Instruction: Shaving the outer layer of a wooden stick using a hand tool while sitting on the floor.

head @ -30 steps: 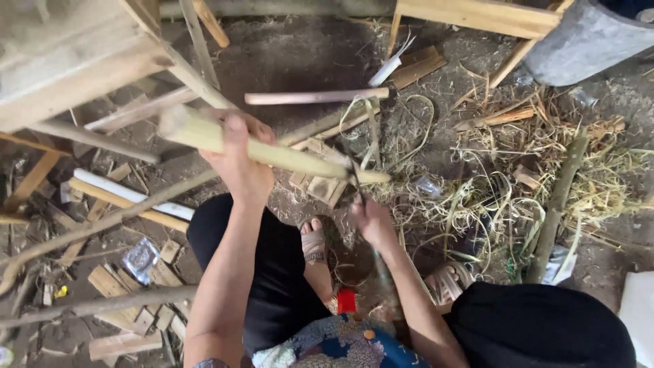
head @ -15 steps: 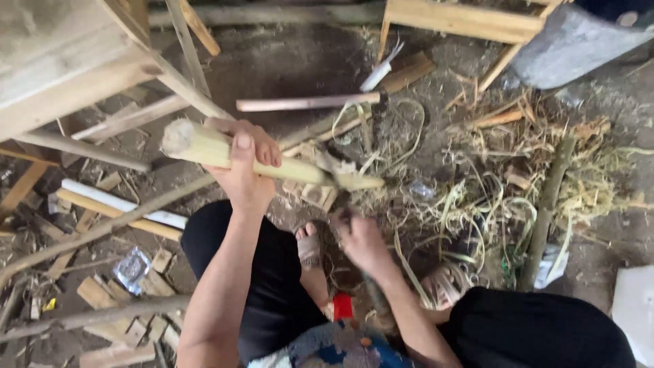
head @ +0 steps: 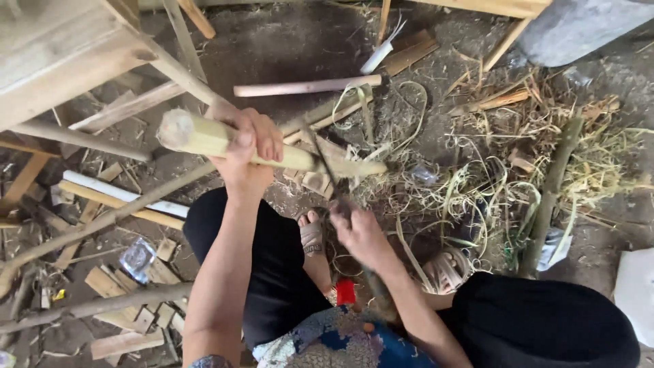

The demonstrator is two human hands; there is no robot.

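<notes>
From the head view, looking straight down at a seated person, the left hand (head: 245,153) is wrapped tight around a pale bamboo pole (head: 225,142) and holds it off the dirt floor (head: 286,48), its cut end pointing toward the wooden frame (head: 61,61) at the floor's upper left corner and its tapered end reaching toward the middle. The right hand (head: 361,232) is closed around the handle of a long dark knife (head: 327,170), whose blade lies across the pole near its thin end, touching or just short of it; motion blur hides which. Pale shavings (head: 477,191) pile up to the right, a sandalled foot (head: 311,235) sits between the knees just below the pole, and offcuts (head: 143,286) and a thin pink stick (head: 306,86) lie scattered on the floor. To shave well here, I judge that the pole should stay braced firmly and angled away from the body, that the blade should meet it at a shallow slant and travel outward from the holding fingers, and that strokes should stay short and light, since the foot lies close under the cutting line.
</notes>
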